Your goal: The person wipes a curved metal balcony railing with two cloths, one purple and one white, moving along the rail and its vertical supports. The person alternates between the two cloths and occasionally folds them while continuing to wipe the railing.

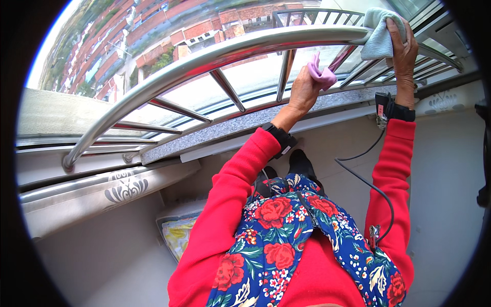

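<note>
A polished metal guard railing (215, 53) curves across the window in front of me. With my right hand (402, 50) I press a pale blue-grey cloth (378, 36) over the top rail, near its right end. My left hand (305, 90) is closed around a bunched pink-purple cloth (322, 76), whose folds stick out past the fingers. This cloth sits beside the upright bars, below the top rail; whether it touches a bar I cannot tell. Part of the blue-grey cloth is hidden under my right fingers.
Behind the railing is window glass, with red-roofed buildings (191, 32) far below. A speckled stone sill (172, 144) runs beneath the bars. Patterned curtain fabric (115, 190) lies at the left. A box with yellow-patterned cloth (178, 234) is on the floor. A black cable (364, 180) hangs by my right sleeve.
</note>
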`<move>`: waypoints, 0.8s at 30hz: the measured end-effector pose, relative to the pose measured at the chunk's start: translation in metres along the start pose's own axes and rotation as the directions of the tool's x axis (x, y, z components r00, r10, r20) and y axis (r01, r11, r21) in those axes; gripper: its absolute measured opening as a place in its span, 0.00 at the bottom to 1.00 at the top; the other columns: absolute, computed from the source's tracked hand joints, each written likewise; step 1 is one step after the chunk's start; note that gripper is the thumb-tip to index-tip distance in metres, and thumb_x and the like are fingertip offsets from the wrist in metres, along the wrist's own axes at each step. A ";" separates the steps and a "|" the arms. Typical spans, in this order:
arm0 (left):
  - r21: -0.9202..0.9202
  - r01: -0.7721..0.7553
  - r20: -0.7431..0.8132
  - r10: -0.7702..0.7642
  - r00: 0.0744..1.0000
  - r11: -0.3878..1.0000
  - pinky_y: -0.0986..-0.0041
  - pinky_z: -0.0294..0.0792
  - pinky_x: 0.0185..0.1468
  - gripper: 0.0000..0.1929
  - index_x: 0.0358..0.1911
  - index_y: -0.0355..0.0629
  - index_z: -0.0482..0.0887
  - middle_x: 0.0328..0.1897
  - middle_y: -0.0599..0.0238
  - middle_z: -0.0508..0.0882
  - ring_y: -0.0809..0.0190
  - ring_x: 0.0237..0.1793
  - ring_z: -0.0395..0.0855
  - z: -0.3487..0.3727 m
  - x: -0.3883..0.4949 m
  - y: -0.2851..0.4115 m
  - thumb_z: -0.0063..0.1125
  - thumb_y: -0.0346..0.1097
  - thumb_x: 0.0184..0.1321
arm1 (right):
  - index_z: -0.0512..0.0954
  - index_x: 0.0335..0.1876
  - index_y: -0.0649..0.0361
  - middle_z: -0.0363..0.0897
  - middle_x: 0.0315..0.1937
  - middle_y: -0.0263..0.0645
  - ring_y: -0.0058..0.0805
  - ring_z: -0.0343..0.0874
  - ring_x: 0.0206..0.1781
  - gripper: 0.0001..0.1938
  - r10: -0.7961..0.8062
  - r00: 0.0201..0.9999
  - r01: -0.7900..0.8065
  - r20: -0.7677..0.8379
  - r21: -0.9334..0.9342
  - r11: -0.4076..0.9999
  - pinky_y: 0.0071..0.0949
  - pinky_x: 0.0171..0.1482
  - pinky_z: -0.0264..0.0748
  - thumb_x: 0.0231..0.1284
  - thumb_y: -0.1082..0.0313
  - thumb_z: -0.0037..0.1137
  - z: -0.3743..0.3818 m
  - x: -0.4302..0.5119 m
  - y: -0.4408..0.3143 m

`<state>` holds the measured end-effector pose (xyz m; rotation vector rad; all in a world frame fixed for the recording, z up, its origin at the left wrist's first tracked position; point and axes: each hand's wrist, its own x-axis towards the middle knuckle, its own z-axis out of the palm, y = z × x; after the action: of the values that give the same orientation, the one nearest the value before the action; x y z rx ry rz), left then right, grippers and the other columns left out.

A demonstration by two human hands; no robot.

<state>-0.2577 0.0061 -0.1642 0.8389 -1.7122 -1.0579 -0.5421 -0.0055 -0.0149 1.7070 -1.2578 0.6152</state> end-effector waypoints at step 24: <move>0.005 -0.314 -0.032 0.314 0.949 0.950 0.71 0.79 0.42 0.19 0.48 0.40 0.77 0.41 0.57 0.86 0.59 0.40 0.86 0.028 0.058 0.053 0.68 0.39 0.56 | 0.71 0.62 0.30 0.74 0.56 0.39 0.42 0.80 0.54 0.33 -0.063 0.997 0.058 0.035 0.117 0.991 0.33 0.51 0.83 0.53 0.76 0.64 -0.009 0.006 -0.005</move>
<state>-0.3081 -0.0150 -0.1010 0.5546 -1.7481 -0.8238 -0.5341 -0.0002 -0.0081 1.8541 -1.2125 0.6327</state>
